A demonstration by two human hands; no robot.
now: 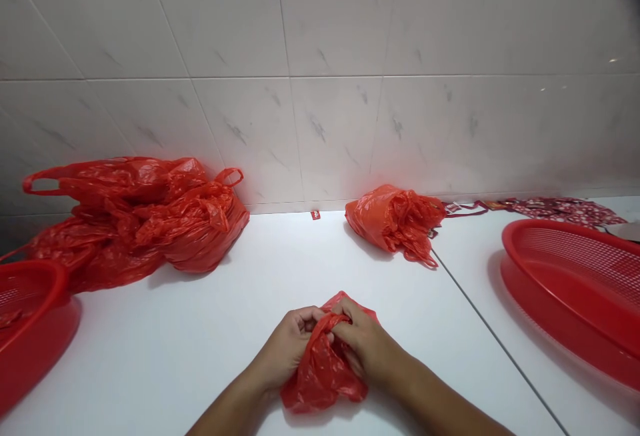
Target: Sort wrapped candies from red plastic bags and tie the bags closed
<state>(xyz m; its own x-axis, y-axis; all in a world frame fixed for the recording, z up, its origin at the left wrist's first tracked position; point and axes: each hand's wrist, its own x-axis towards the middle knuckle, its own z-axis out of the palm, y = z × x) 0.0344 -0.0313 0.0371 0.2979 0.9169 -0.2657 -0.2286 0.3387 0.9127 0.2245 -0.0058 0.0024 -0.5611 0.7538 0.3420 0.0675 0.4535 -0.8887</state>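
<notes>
Both hands are working close together near the front edge of the view, on a white counter [200,349]. The left hand [285,349] is curled almost closed and is pinching a red plastic bag [323,373], and the right hand [363,337] is also bent closed and is gripping the same bag from the other side. The bag is lying crumpled under and between the hands, and its lower part is resting on the counter.

A red oval basket [565,289] is sitting to the right, and a second red basket [30,336] is sitting to the left. The picture edge is cutting off both of them. The hands are well apart from these baskets, and a wide part of white counter is lying between them, so nothing is standing directly in the way. A thin seam [500,349] is running across the counter on the right side.

Farther away, a small bundled red bag [395,223] is lying near the wall, and a big pile of red bags [135,216] is leaning against it on the left. A tiny red tag [315,215] is lying at the counter's back edge. Some dark red patterned bags [560,209] are lying beyond the right basket, before the white tile wall [325,123].
</notes>
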